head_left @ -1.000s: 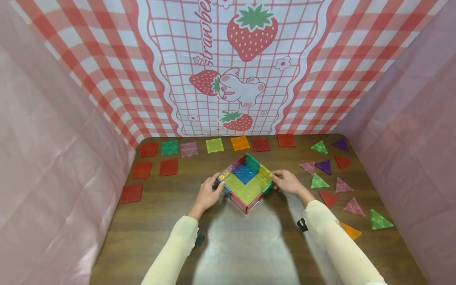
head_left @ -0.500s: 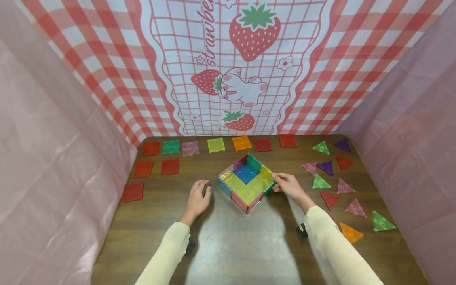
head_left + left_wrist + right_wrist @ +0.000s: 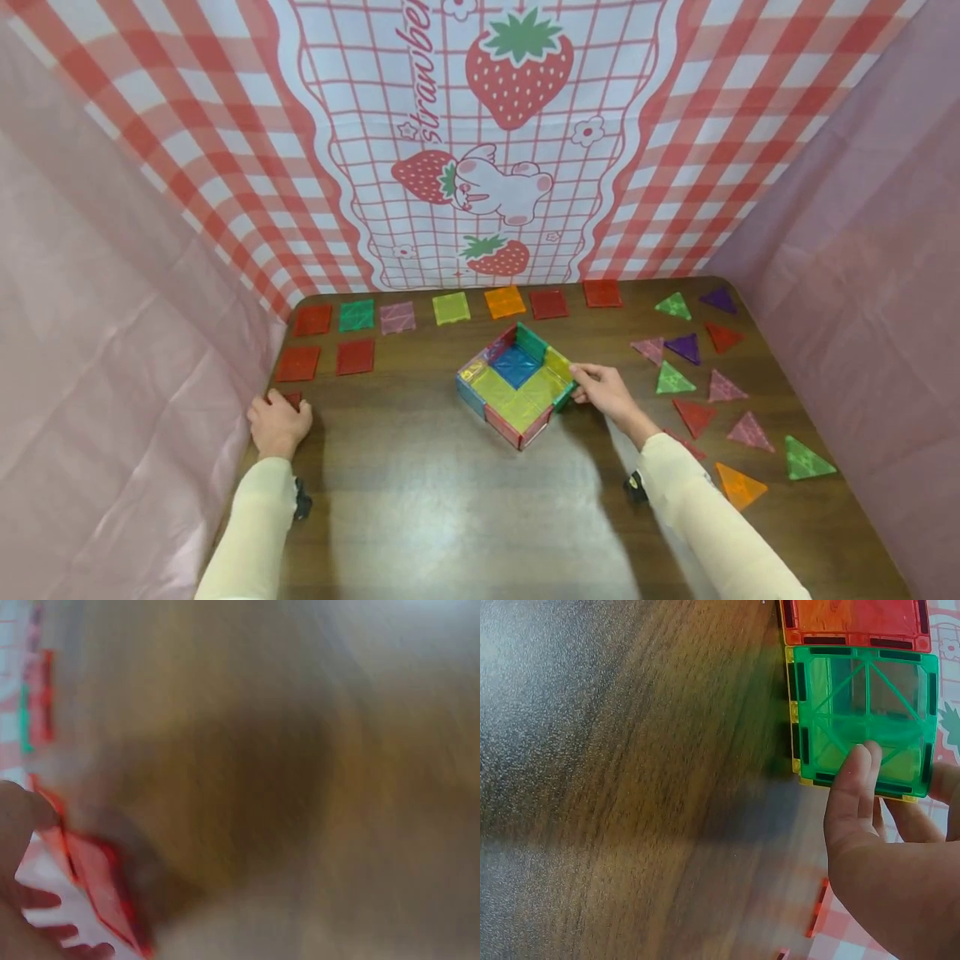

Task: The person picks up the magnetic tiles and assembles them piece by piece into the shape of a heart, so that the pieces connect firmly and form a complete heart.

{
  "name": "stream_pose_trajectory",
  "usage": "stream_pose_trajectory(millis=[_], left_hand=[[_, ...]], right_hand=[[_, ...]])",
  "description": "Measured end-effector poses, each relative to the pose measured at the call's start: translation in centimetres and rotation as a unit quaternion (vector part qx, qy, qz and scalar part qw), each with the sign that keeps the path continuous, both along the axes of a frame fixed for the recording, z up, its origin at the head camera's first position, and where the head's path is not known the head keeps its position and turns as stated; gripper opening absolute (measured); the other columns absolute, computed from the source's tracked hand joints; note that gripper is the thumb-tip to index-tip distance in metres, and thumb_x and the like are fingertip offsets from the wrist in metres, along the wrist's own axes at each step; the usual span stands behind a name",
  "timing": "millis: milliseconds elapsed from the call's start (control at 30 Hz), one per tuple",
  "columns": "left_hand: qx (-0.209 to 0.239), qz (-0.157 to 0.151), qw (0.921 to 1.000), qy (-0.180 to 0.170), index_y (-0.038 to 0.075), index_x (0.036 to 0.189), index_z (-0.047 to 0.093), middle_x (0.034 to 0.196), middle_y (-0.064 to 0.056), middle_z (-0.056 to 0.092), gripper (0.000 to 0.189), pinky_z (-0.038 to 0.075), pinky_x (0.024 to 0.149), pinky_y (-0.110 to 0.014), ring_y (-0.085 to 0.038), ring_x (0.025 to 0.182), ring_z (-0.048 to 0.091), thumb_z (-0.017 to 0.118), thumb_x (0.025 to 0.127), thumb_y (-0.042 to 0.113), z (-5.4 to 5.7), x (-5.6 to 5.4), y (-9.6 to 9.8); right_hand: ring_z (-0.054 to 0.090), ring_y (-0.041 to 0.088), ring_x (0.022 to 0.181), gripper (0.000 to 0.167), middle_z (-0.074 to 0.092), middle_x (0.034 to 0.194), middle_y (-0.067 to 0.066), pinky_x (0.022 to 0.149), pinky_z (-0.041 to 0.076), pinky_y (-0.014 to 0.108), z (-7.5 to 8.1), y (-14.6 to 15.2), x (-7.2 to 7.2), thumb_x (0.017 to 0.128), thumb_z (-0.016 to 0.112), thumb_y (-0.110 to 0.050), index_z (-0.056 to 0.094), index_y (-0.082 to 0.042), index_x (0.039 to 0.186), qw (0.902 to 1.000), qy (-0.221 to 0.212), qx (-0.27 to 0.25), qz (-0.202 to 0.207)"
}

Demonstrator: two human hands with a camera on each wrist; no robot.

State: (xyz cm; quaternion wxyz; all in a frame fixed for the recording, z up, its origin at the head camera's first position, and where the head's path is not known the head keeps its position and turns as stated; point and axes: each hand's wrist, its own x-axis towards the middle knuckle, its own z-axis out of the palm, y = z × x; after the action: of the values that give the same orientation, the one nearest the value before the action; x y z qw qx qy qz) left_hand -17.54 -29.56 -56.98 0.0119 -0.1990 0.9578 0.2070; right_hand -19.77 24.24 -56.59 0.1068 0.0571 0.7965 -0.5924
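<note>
A low open box of magnetic tiles (image 3: 501,423) sits mid-table with a corner toward me. Its floor combines a blue tile (image 3: 516,365) and yellow-green ones; coloured tiles stand around it as walls. My right hand (image 3: 610,398) pinches the box's right corner, fingertips flat on the outside of a green square tile (image 3: 866,712). Far to the left, my left hand (image 3: 279,425) reaches over a red square tile (image 3: 292,398) near the table's edge. The blurred left wrist view shows its fingers spread beside this red tile (image 3: 101,881), which they partly hide.
More square tiles lie along the back, including a green one (image 3: 356,315) and an orange one (image 3: 505,302). Two red squares, one of them this red tile (image 3: 355,357), lie at left. Triangle tiles, among them an orange triangle (image 3: 740,485), spread over the right side. Cloth walls surround the table.
My left hand has let go of the box's left corner and moved left to the red square tile. My right hand stays at the box, which has kept its place.
</note>
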Motion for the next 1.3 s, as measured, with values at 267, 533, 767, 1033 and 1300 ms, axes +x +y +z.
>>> stream_pose_trajectory(millis=[267,533,767,1033,1300], left_hand=[[-0.043,-0.070,0.9932,-0.083,-0.019,0.137,0.031,0.141,-0.047,0.024,0.061,0.031,0.106,-0.070,-0.066,0.130,0.028,0.042,0.104,0.031,-0.6,0.0,-0.4],[-0.013,-0.027,0.9972,-0.069,-0.012,0.129,0.034,0.126,-0.055,0.033,0.049,0.040,0.097,-0.071,-0.068,0.120,0.037,0.046,0.102,0.026,-0.7,-0.3,0.0],[-0.021,-0.061,0.9971,0.039,-0.011,0.118,0.042,0.111,-0.042,0.053,0.059,0.049,0.084,-0.067,-0.061,0.105,0.052,0.068,0.085,0.031,-0.2,-1.2,1.0],[0.056,-0.194,0.9606,0.191,-0.001,0.125,0.054,0.113,-0.028,0.063,0.061,0.050,0.089,-0.055,-0.046,0.105,0.058,0.078,0.078,0.030,3.1,-4.7,10.2],[0.086,-0.327,0.9282,0.154,0.006,0.133,0.051,0.120,-0.015,0.064,0.066,0.056,0.087,-0.042,-0.030,0.107,0.058,0.080,0.081,0.036,7.2,-7.3,22.6]], right_hand=[[0.067,0.008,0.065,0.049,0.074,0.077,0.009,0.068,0.060,0.025,-0.3,0.3,0.0,0.105,0.056,-0.024,0.053,0.013,0.138,1.0000,0.002,0.009,-0.004],[0.065,0.007,0.064,0.049,0.074,0.079,0.012,0.067,0.058,0.025,-0.3,0.1,0.2,0.105,0.056,-0.024,0.054,0.013,0.137,0.9999,0.007,0.011,-0.007],[0.065,0.006,0.062,0.050,0.074,0.076,0.011,0.068,0.059,0.027,-0.1,0.1,0.2,0.105,0.057,-0.026,0.054,0.013,0.137,0.9998,0.008,0.012,-0.013],[0.066,0.007,0.063,0.050,0.073,0.076,0.009,0.070,0.060,0.030,-0.3,0.0,0.4,0.105,0.057,-0.028,0.055,0.011,0.137,0.9997,-0.002,0.017,-0.014],[0.068,0.010,0.066,0.053,0.074,0.079,0.015,0.071,0.059,0.026,-0.6,-0.2,0.4,0.105,0.057,-0.031,0.056,0.010,0.137,0.9998,-0.001,0.016,-0.011]])
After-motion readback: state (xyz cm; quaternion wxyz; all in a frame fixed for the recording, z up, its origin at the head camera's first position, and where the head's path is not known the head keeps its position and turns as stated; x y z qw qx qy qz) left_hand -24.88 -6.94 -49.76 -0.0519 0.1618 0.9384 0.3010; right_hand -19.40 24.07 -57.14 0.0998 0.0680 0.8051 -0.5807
